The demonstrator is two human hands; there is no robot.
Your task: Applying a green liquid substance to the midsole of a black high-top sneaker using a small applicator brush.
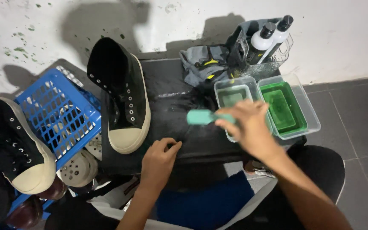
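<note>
A: What are the hands doing?

B: The right hand (250, 127) is closed around a teal brush (201, 116), holding it flat over the wet black desk (171, 98), near its right end just beside the trays. The left hand (158, 159) grips nothing; its fingers curl loosely on the desk's front edge, probably to brace.

A: And the shoes?

B: Two black high-top shoes with cream toe caps. One (122, 93) stands on the desk's left part, toe toward the person, within easy reach. The other (15, 149) rests on a blue crate (60, 113) off the left edge.

A: Anything else?

B: Two clear trays at the right end, one (231, 96) with murky water, one (288, 108) green. Behind them, at the back right corner, two white bottles with black caps (267, 38) sit in a clear holder beside a grey cloth (203, 64).
</note>
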